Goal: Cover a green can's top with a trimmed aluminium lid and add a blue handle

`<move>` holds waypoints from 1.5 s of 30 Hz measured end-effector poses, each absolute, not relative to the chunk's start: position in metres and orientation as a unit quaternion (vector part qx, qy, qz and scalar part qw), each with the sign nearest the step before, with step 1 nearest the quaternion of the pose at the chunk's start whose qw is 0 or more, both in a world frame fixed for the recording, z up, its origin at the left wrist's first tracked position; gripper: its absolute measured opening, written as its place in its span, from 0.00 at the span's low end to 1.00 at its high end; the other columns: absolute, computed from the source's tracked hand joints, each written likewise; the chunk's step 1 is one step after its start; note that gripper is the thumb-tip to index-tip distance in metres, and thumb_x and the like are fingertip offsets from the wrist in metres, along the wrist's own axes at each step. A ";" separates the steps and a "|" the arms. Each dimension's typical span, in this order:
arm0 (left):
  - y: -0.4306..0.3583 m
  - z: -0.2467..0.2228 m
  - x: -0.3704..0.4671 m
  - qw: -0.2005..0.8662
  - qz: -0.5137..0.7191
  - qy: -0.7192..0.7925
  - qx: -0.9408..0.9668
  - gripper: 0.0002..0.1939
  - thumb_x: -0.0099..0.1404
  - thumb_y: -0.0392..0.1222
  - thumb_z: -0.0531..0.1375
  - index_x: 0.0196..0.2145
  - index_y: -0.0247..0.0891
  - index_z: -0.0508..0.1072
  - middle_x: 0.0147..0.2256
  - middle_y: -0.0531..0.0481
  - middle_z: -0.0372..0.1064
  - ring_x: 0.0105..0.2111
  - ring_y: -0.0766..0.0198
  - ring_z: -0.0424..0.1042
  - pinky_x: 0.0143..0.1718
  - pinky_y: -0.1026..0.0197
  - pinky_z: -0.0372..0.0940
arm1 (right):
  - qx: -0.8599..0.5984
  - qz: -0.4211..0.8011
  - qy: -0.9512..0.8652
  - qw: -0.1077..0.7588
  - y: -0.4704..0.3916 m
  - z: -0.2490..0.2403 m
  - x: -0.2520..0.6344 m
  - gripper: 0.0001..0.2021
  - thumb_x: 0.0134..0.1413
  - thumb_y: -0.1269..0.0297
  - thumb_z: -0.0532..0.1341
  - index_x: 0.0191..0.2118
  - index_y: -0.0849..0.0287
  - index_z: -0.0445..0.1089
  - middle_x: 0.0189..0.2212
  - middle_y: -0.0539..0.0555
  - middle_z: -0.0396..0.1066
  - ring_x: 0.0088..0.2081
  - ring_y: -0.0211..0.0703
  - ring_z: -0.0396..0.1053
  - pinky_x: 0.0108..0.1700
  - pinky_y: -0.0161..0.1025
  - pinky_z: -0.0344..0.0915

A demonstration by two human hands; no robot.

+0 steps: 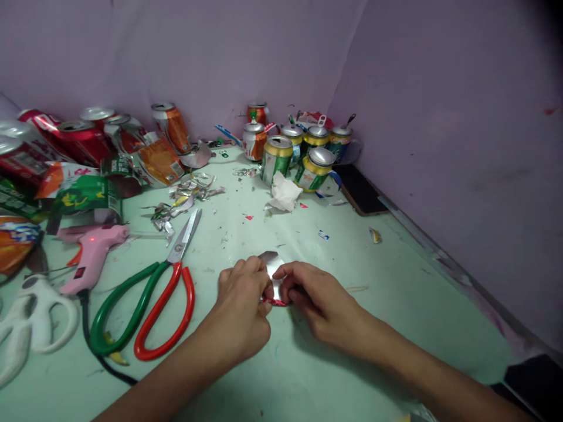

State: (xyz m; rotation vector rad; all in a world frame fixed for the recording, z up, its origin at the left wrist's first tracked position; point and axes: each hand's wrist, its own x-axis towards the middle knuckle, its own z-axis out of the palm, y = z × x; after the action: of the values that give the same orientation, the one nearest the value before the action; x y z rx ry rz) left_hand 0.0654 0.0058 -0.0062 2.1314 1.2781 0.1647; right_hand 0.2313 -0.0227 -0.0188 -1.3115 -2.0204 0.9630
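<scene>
Between my two hands is a small piece of sheet metal (275, 267), silvery on its upper face with a red edge nearest me. My left hand (246, 299) is closed on its left side, fingers curled over it. On the right side, my right hand (314, 296) pinches the near edge between thumb and fingers. Part of the piece is hidden under the fingers. To the left lie large scissors (178, 252) with one green and one red handle, blades pointing away. A pink glue gun (94, 252) with a lit red light rests beyond them.
White-handled scissors (39, 316) lie at the left edge, near a black cord (103, 360). Cut cans (88, 140) crowd the back left, beside metal scraps (189, 193). Several lidded cans (310, 170), a crumpled white tissue (285, 191) and a phone (363, 190) stand or lie at the back right.
</scene>
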 end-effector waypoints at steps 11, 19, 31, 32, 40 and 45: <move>0.010 -0.001 0.067 0.342 0.052 0.493 0.798 0.10 0.50 0.24 0.54 0.22 0.38 0.63 0.34 0.52 0.61 0.39 0.59 0.62 0.41 0.51 0.55 | -0.569 0.430 -0.534 0.454 -0.010 -0.017 0.237 0.12 0.54 0.60 0.56 0.24 0.59 0.68 0.22 0.50 0.68 0.26 0.37 0.65 0.29 0.35 0.62; 0.009 -0.001 0.069 0.346 0.056 0.500 0.792 0.11 0.49 0.22 0.54 0.23 0.38 0.62 0.33 0.52 0.61 0.39 0.59 0.61 0.42 0.51 0.55 | -0.528 0.368 -0.702 0.307 -0.024 -0.013 0.234 0.06 0.45 0.67 0.64 0.33 0.58 0.70 0.31 0.52 0.71 0.32 0.41 0.66 0.35 0.39 0.64; 0.008 -0.005 0.068 0.342 0.086 0.492 0.796 0.13 0.44 0.19 0.52 0.16 0.37 0.62 0.26 0.54 0.62 0.32 0.63 0.61 0.38 0.56 0.55 | -0.504 0.270 -0.781 0.250 -0.029 -0.022 0.227 0.09 0.47 0.77 0.58 0.33 0.56 0.69 0.34 0.50 0.69 0.36 0.42 0.62 0.36 0.38 0.60; 0.008 -0.006 0.068 0.339 0.092 0.490 0.798 0.13 0.44 0.19 0.52 0.16 0.37 0.62 0.25 0.55 0.62 0.32 0.63 0.61 0.37 0.56 0.55 | -0.505 0.270 -0.780 0.252 -0.029 -0.022 0.227 0.09 0.47 0.78 0.58 0.32 0.56 0.69 0.33 0.50 0.69 0.36 0.41 0.63 0.35 0.37 0.60; 0.018 -0.001 0.057 0.400 0.070 0.434 0.804 0.12 0.51 0.23 0.53 0.22 0.38 0.68 0.30 0.53 0.66 0.35 0.63 0.63 0.38 0.58 0.56 | -0.527 0.306 -0.759 0.229 -0.025 -0.014 0.229 0.05 0.45 0.72 0.63 0.30 0.57 0.69 0.32 0.49 0.70 0.36 0.42 0.65 0.37 0.39 0.61; 0.018 -0.003 0.055 0.378 0.085 0.442 0.809 0.10 0.53 0.24 0.54 0.25 0.38 0.68 0.29 0.54 0.66 0.34 0.63 0.63 0.38 0.58 0.56 | -0.520 0.309 -0.758 0.244 -0.029 -0.015 0.231 0.08 0.48 0.71 0.61 0.37 0.56 0.69 0.37 0.51 0.70 0.39 0.42 0.65 0.40 0.40 0.62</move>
State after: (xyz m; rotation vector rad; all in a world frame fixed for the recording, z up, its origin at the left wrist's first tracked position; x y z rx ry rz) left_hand 0.0554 0.0175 -0.0033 2.0683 1.1298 0.2168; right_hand 0.2308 -0.0294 -0.0148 -1.4214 -2.0705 0.8438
